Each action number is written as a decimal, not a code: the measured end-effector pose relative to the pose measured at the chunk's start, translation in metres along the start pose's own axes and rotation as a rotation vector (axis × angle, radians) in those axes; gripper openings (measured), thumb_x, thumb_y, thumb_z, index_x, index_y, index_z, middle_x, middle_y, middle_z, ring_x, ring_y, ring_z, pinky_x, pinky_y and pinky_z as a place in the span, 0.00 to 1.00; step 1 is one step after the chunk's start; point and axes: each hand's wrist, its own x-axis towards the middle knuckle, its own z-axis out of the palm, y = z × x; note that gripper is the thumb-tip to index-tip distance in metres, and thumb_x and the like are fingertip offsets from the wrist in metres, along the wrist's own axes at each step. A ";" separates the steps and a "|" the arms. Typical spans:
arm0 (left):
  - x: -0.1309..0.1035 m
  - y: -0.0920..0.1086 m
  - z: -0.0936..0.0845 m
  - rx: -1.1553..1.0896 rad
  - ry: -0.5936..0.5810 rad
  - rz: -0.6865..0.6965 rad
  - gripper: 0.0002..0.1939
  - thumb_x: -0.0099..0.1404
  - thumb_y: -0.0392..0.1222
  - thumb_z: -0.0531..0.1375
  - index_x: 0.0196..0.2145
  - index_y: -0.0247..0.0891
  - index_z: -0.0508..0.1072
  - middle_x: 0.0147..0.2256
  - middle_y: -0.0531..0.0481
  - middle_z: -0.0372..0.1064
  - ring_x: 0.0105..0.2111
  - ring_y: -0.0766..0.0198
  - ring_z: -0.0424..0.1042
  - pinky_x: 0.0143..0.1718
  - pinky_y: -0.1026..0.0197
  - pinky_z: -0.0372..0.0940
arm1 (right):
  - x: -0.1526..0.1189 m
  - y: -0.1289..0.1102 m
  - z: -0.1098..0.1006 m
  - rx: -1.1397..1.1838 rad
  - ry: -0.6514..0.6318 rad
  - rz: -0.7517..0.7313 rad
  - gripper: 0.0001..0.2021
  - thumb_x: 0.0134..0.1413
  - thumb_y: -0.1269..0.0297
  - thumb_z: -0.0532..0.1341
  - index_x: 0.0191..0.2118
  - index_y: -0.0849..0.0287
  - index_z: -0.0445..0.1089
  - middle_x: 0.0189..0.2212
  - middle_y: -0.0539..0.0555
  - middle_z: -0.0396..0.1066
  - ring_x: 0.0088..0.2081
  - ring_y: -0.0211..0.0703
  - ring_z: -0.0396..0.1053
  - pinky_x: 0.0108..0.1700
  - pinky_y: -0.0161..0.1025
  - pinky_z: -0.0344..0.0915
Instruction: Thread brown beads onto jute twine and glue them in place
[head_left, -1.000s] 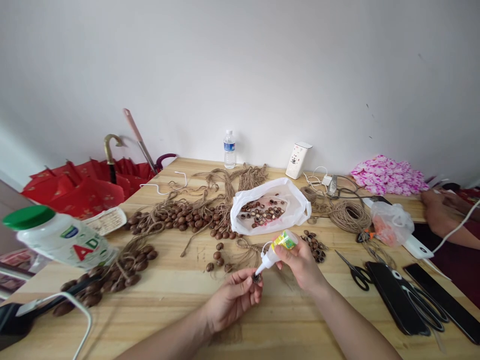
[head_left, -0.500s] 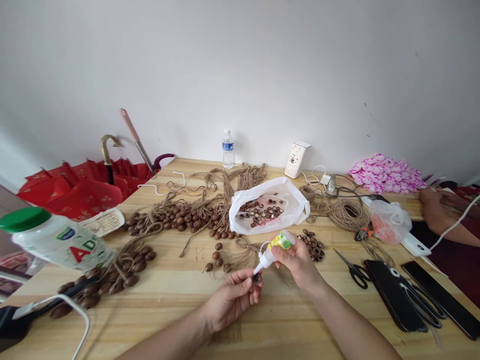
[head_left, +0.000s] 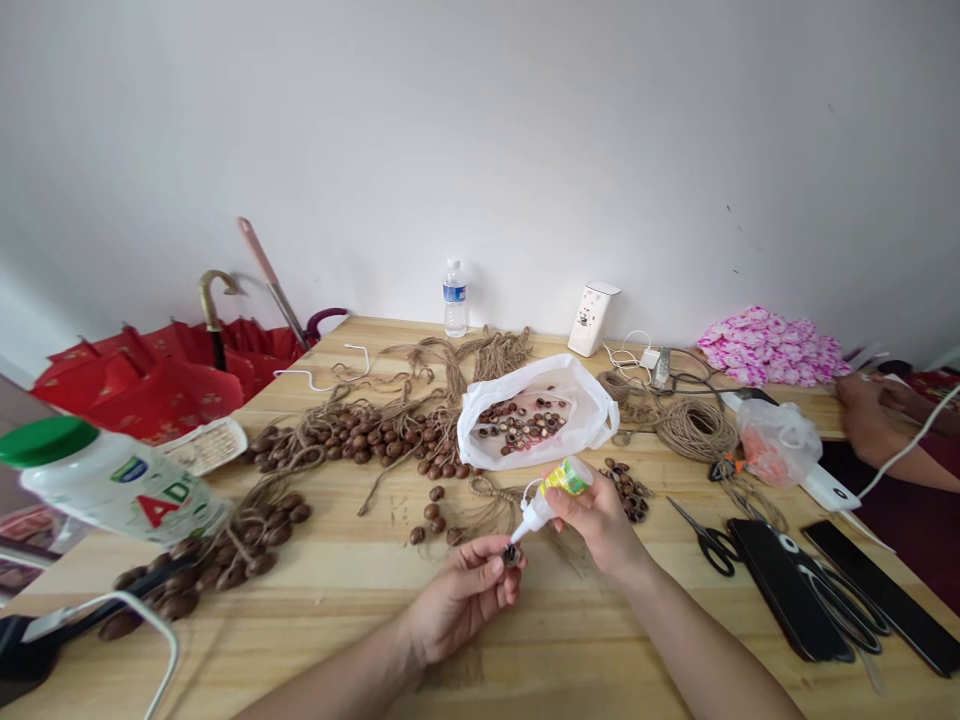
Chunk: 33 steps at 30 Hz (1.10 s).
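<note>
- The wood table (head_left: 337,575) is the biggest thing, and it lies under all the fingers.
- The red umbrella (head_left: 142,390) is open, far off to the left of the fingers.
- The white plastic bag (head_left: 589,405) sits past the fingers, with its mouth open and brown shells inside.
- The big white bottle (head_left: 120,485) with a green lid leans well to the left of the fingers.
- The nuts on strings (head_left: 367,435) lie in a long heap, past the left fingers and to their left.
- The right hand (head_left: 604,520) has its fingers wrapped around the squeeze bottle.
- The left hand (head_left: 465,595) has its fingers pinched on the open shell.
- The rope coil (head_left: 697,430) lies past the right fingers, off to their right.
- The black scissors (head_left: 716,545) lie flat, to the right of the right fingers.
- The squeeze bottle (head_left: 553,497) is white with a yellow and green label. It tips down in the right fingers, and its thin tip points at the open shell. I can't tell if the tip touches it.
- The open shell (head_left: 511,554) is small and dark, held at the left fingertips, hole up.
</note>
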 end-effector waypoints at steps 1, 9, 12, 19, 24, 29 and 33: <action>0.000 0.000 0.000 0.001 -0.002 0.001 0.08 0.51 0.33 0.66 0.32 0.33 0.76 0.30 0.46 0.74 0.24 0.71 0.68 0.28 0.65 0.62 | 0.000 0.001 0.000 -0.004 0.000 0.001 0.15 0.44 0.55 0.67 0.34 0.60 0.67 0.24 0.48 0.65 0.22 0.34 0.60 0.22 0.31 0.58; -0.001 0.000 0.001 -0.009 -0.002 0.002 0.09 0.51 0.32 0.66 0.33 0.34 0.77 0.30 0.46 0.74 0.24 0.70 0.68 0.29 0.66 0.62 | -0.001 -0.004 0.001 -0.036 -0.013 0.003 0.15 0.43 0.55 0.67 0.34 0.59 0.68 0.24 0.48 0.65 0.24 0.35 0.61 0.23 0.31 0.58; 0.000 0.000 0.001 -0.006 -0.008 0.002 0.08 0.52 0.33 0.66 0.33 0.33 0.77 0.30 0.46 0.74 0.24 0.70 0.68 0.29 0.65 0.62 | -0.002 -0.006 0.001 -0.050 -0.003 -0.011 0.15 0.43 0.56 0.67 0.35 0.60 0.67 0.24 0.48 0.65 0.24 0.35 0.61 0.23 0.31 0.59; 0.000 0.000 -0.002 -0.011 -0.022 0.002 0.08 0.53 0.32 0.65 0.34 0.33 0.77 0.31 0.45 0.74 0.25 0.70 0.69 0.29 0.65 0.63 | -0.001 -0.006 0.000 -0.055 -0.014 -0.029 0.15 0.44 0.56 0.66 0.35 0.60 0.67 0.24 0.48 0.64 0.23 0.34 0.60 0.24 0.31 0.59; 0.000 -0.001 -0.002 -0.014 -0.014 -0.003 0.09 0.53 0.31 0.65 0.34 0.33 0.77 0.30 0.46 0.74 0.25 0.70 0.69 0.29 0.65 0.63 | -0.003 -0.009 -0.001 -0.077 -0.018 -0.043 0.14 0.44 0.57 0.66 0.35 0.60 0.67 0.25 0.49 0.65 0.25 0.35 0.61 0.26 0.32 0.61; 0.000 -0.001 -0.002 -0.020 -0.012 -0.014 0.09 0.52 0.31 0.65 0.34 0.33 0.77 0.30 0.46 0.74 0.25 0.70 0.69 0.30 0.65 0.63 | -0.006 -0.011 0.001 -0.081 -0.061 -0.067 0.12 0.45 0.60 0.66 0.34 0.60 0.67 0.27 0.50 0.66 0.28 0.37 0.64 0.31 0.34 0.63; 0.001 -0.001 -0.003 -0.024 0.003 -0.005 0.10 0.51 0.32 0.66 0.34 0.33 0.77 0.29 0.46 0.75 0.24 0.70 0.69 0.29 0.65 0.63 | -0.007 -0.012 0.002 -0.114 -0.081 -0.081 0.11 0.45 0.62 0.65 0.34 0.60 0.66 0.26 0.49 0.65 0.26 0.36 0.63 0.29 0.33 0.61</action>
